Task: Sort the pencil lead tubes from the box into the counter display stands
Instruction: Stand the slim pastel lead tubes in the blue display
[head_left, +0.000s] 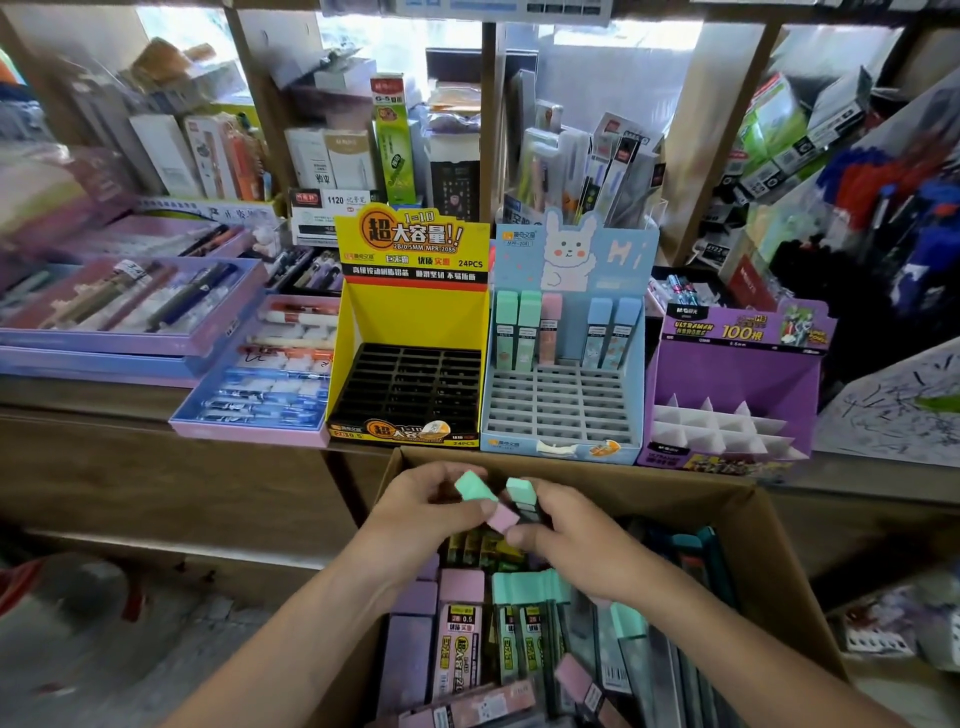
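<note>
A cardboard box (748, 525) below the counter holds several lead tubes with pink, purple and green caps. Above its far end, my left hand (421, 512) grips a green-capped tube (474, 487). My right hand (566, 535) holds another green-capped tube (521, 491). A pink-capped tube (503, 517) sits between both hands' fingertips; which hand holds it is unclear. On the counter stand a yellow display stand (410, 322) with an empty black grid, a blue rabbit display stand (563, 405) with several tubes in its back row, and a purple display stand (732, 384) with white dividers.
Pink and purple pen trays (249, 415) lie on the counter left of the stands. Shelves behind are packed with stationery boxes (332, 156). A scribbled paper sheet (893, 410) leans at the right. A wooden counter edge (156, 415) runs across the front.
</note>
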